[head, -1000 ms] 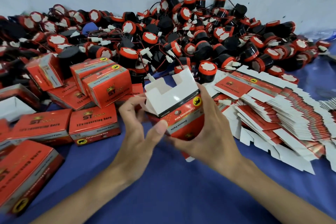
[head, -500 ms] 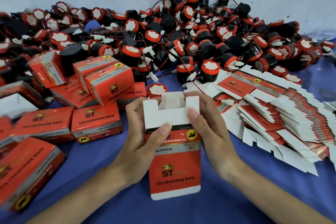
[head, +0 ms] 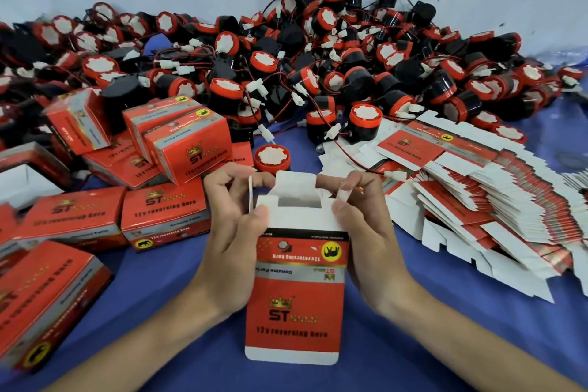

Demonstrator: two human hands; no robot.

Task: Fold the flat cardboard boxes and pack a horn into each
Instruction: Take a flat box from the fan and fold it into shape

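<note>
A red and white cardboard box (head: 296,289) is held upright over the blue cloth, its long lid flap hanging toward me and its white end flaps pointing away. My left hand (head: 235,232) grips its left side, thumb pressed on the white flap. My right hand (head: 362,232) grips the right side and pinches a small side flap. A single red-capped black horn (head: 272,157) lies just beyond the box. A big heap of horns (head: 318,67) with red wires fills the back. Flat boxes (head: 496,200) are fanned out at the right.
Closed red boxes (head: 165,216) are stacked and scattered at the left, one large box (head: 41,302) at the near left. An open white-lined box (head: 22,181) sits at the far left. The blue cloth (head: 413,344) covers the table; a pale wall stands behind.
The box was turned from a tilted, end-up hold to upright with the lid flap hanging toward me. Both hands slid to its sides and the end flaps spread apart.
</note>
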